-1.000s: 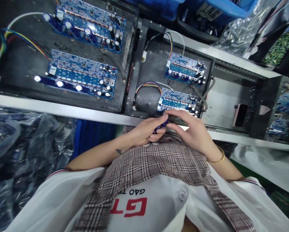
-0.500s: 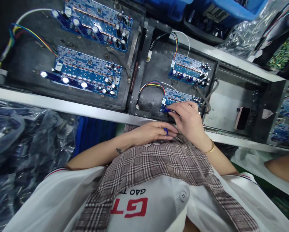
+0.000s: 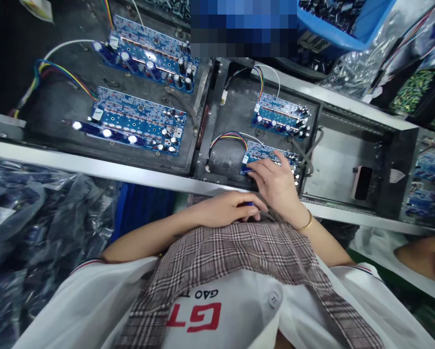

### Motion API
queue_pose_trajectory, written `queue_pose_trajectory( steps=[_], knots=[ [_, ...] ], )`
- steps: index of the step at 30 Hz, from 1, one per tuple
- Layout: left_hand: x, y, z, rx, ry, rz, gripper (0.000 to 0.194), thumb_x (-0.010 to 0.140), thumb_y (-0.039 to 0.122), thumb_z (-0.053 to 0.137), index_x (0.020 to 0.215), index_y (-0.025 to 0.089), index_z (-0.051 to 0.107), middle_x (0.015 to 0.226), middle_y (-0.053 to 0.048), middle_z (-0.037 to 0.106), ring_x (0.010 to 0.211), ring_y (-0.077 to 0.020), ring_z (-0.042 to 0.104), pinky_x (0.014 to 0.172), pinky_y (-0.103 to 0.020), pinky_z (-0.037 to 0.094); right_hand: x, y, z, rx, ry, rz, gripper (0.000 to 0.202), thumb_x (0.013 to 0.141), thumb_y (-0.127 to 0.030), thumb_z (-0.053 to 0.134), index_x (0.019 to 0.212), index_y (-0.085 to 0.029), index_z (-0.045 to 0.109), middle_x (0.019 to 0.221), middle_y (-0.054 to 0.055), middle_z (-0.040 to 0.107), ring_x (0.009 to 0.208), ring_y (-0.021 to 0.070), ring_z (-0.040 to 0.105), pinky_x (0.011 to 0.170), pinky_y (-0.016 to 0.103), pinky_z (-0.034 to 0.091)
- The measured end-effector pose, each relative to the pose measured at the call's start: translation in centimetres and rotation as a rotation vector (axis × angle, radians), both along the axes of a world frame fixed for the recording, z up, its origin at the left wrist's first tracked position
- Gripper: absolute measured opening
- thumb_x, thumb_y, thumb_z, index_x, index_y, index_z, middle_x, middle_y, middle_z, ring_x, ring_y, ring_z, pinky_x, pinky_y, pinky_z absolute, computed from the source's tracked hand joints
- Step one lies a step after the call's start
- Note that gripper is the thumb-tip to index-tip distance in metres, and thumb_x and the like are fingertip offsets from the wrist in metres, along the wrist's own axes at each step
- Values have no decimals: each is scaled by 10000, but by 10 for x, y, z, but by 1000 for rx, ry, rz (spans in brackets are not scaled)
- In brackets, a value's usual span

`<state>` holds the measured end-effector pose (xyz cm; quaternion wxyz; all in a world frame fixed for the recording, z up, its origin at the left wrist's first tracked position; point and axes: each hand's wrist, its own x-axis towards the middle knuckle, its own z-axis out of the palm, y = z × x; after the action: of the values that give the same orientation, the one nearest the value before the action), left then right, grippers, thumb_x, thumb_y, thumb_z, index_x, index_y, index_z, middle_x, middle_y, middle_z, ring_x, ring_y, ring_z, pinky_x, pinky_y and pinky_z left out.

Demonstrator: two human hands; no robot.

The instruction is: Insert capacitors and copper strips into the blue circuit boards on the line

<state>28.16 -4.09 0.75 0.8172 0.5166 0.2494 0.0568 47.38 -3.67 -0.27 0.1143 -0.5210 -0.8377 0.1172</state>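
My right hand [image 3: 275, 184] is over the front circuit board [image 3: 258, 150] in the black tray, thumb and a fingertip closed on a blue capacitor [image 3: 246, 169] at the board's front left corner. One of its fingers sticks up above the board. Close to my apron, my left hand [image 3: 232, 209] is curled round another small blue capacitor [image 3: 251, 204], partly covered by the fingers. Coloured wires run from the front board's left end. Behind it lies a second blue board [image 3: 281, 114] fitted with a row of capacitors.
To the left, a larger tray holds two boards [image 3: 137, 121] with big capacitors and wires. A phone [image 3: 363, 182] lies in the pale bay at right. Blue bins [image 3: 366, 34] of parts stand behind, and another person's arm [image 3: 421, 257] shows at right.
The view has shifted, so the trays sit slightly lower. My right hand stays at the board's corner with one finger now raised. My left fingers have curled further over the blue capacitor.
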Motion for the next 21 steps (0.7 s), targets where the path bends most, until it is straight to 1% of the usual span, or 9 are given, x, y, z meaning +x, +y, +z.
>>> queue_pose_trajectory(
  steps=[4,6,8,11,14,16,18,21],
  knots=[
    [-13,6,14,172,85,-36,268,1003,247,469,1191,184,650,989,-15,725,914,-126,637,877,-247,452,1,0,-2,0,-3,16,228,991,-213,485,1107,-186,680,1042,47,739,939,187,672,1175,513,311],
    [-21,8,19,270,129,13,274,1010,262,455,1190,198,652,998,-10,726,949,-136,650,904,-251,454,2,0,-2,-6,-10,32,230,988,-203,484,1114,-192,677,1037,42,734,925,184,668,1178,523,307],
    [-28,10,23,409,201,147,284,1013,286,454,1204,211,650,1048,-13,722,974,-140,654,922,-251,459,2,0,-2,2,-31,62,244,986,-184,468,1122,-200,671,1034,37,724,907,177,656,1185,536,297],
    [-33,16,23,594,290,407,288,1005,313,482,1211,207,653,1049,-21,718,950,-136,660,900,-234,481,2,2,0,56,-76,153,279,993,-152,425,1114,-205,670,1007,32,707,935,174,631,1209,553,261],
    [-30,24,15,720,338,570,279,1003,305,489,1186,182,660,973,-22,721,888,-125,666,864,-220,499,4,6,1,114,-89,245,304,1008,-143,395,1112,-206,674,959,27,692,1017,182,606,1219,572,246],
    [-25,28,5,845,406,638,271,1004,284,483,1171,165,660,1003,-34,723,917,-132,668,894,-231,499,5,8,0,131,-77,285,324,1016,-137,375,1119,-214,673,949,19,685,1039,178,598,1219,581,252],
    [-19,30,-5,985,469,652,273,1009,268,464,1164,153,657,1071,-53,718,988,-147,663,948,-252,488,4,8,-3,130,-69,313,341,1023,-140,356,1122,-226,671,963,10,681,1043,172,598,1225,582,250],
    [-14,30,-17,1143,505,596,279,1015,258,444,1164,144,650,1123,-66,703,1057,-167,647,982,-278,479,3,6,-4,126,-68,312,350,1030,-155,344,1161,-236,659,1011,8,691,1074,173,605,1233,586,230]
  ],
)
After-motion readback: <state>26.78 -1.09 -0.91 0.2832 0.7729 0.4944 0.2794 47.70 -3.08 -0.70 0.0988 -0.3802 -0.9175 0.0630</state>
